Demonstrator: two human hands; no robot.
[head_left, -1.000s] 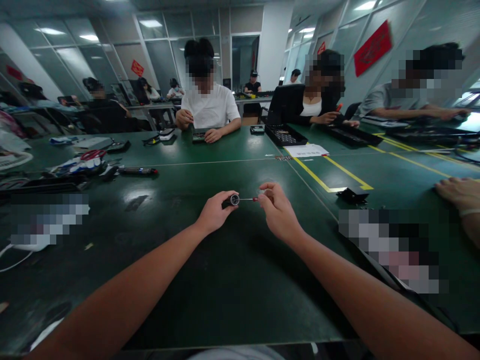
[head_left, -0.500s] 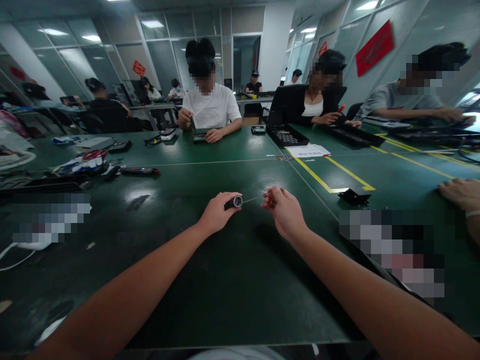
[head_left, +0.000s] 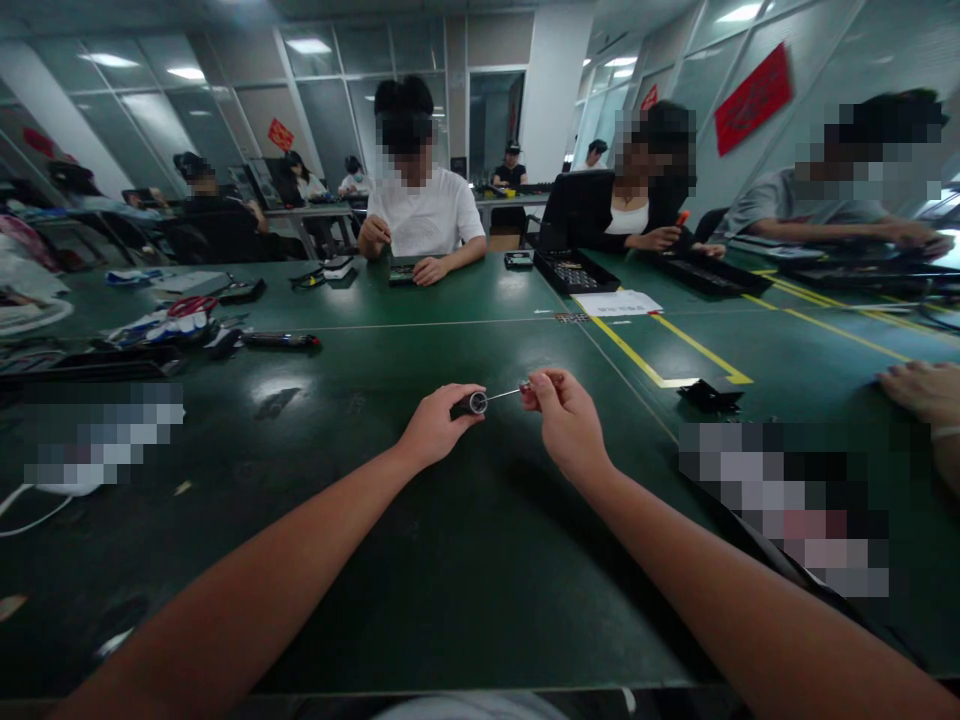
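Observation:
Between the thumb and fingers of my left hand (head_left: 433,430) is a small black cylinder (head_left: 478,402), its round, pale-rimmed end turned toward me. My right hand (head_left: 570,420) is closed, pinching a thin metal rod (head_left: 504,395) at its right end. The rod runs left from those fingertips to the cylinder's rim; whether it touches or enters the cylinder I cannot tell. Its held end is mostly hidden by my fingers. Both hands are above the green table (head_left: 420,580).
A black pen-like tool (head_left: 281,341) lies at left, near red-handled items (head_left: 193,306) and a black tray (head_left: 97,365). At right are a black bracket (head_left: 710,395), yellow tape lines and another person's hand (head_left: 919,390). Across the table sits a person in white (head_left: 424,215).
My right hand has turned slightly, and the rod shows more clearly between the hands. My left hand holds the cylinder almost where it was.

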